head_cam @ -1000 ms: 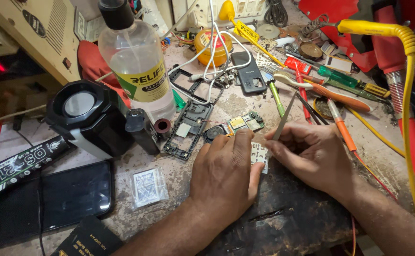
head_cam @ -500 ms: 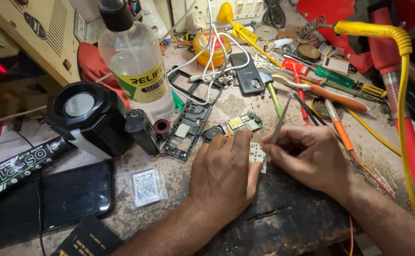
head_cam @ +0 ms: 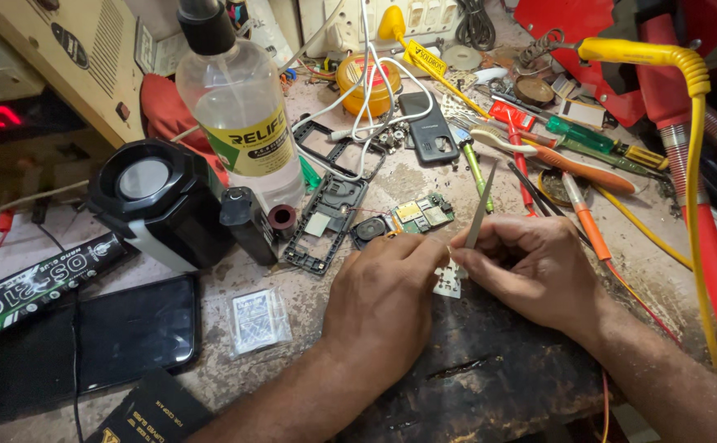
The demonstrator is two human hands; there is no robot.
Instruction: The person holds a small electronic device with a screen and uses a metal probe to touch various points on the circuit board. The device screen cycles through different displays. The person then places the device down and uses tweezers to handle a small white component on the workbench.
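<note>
My left hand (head_cam: 387, 299) presses down on a small white keypad piece (head_cam: 448, 281) at the front of the bench, fingertips pinched on its edge. My right hand (head_cam: 526, 267) grips metal tweezers (head_cam: 480, 209), whose shaft sticks up and away while the tips meet the keypad piece between both hands. Just beyond my fingers lie a green circuit board (head_cam: 421, 213), a small round black speaker part (head_cam: 369, 230) and a black phone frame (head_cam: 328, 215).
A clear bottle of liquid (head_cam: 239, 115) with a black cap stands at the back left beside a black magnifier lamp (head_cam: 157, 197). A dark phone (head_cam: 88, 344) lies front left. Screwdrivers (head_cam: 580, 160), a phone back cover (head_cam: 426, 127), white cables and a yellow hose (head_cam: 686, 90) crowd the right.
Both hands stay on the keypad piece with only slight shifts; the tweezers remain at the same spot and tilt.
</note>
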